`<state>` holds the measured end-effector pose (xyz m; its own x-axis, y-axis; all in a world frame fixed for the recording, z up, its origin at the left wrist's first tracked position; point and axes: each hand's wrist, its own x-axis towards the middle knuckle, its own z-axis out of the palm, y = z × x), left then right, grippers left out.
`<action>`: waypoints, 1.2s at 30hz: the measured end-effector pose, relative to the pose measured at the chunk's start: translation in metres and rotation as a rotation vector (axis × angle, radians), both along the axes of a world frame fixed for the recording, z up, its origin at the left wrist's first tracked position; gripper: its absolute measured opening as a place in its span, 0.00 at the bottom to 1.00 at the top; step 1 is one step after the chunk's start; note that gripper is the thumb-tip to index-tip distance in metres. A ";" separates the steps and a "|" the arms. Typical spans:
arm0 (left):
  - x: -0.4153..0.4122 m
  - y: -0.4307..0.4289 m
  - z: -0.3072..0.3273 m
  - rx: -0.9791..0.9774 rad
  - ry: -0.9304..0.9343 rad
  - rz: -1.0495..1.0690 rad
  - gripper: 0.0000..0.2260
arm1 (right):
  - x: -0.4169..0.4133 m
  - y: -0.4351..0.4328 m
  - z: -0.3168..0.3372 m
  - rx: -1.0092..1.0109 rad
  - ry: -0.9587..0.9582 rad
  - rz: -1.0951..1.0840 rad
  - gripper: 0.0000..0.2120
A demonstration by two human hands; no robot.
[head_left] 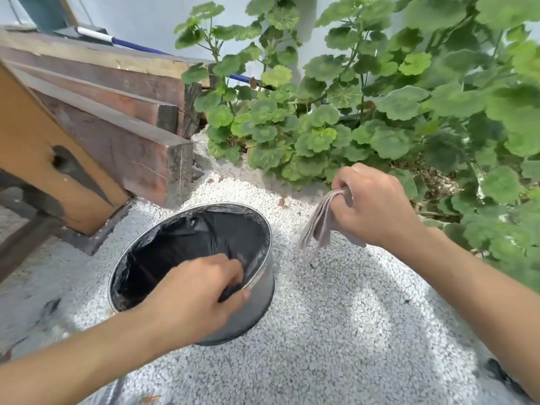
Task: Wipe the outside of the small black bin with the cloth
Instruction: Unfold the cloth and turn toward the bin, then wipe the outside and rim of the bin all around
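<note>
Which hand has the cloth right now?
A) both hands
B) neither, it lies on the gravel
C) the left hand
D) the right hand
D: the right hand grips the folded cloth, while the left hand holds the rim of the bin.

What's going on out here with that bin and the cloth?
A person is getting set to wipe the small black bin, which stands on pale gravel near a leafy plant. Their left grip holds the bin's near rim, fingers curled over the black liner. Their right grip holds a folded grey cloth in the air to the bin's right, not touching it.
</note>
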<state>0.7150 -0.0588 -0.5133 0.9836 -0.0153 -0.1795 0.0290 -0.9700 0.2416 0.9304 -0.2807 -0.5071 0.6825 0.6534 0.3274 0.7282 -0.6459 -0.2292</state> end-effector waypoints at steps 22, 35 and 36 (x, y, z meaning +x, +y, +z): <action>0.070 0.130 0.028 -0.029 -0.171 0.246 0.10 | -0.024 0.089 0.004 0.322 1.000 -0.096 0.20; 0.083 0.150 -0.017 -0.022 -0.204 0.242 0.30 | 0.015 0.154 -0.015 0.972 1.394 -0.359 0.16; 0.084 0.152 -0.019 -0.025 -0.212 0.243 0.30 | 0.016 0.163 -0.016 0.932 1.323 -0.304 0.15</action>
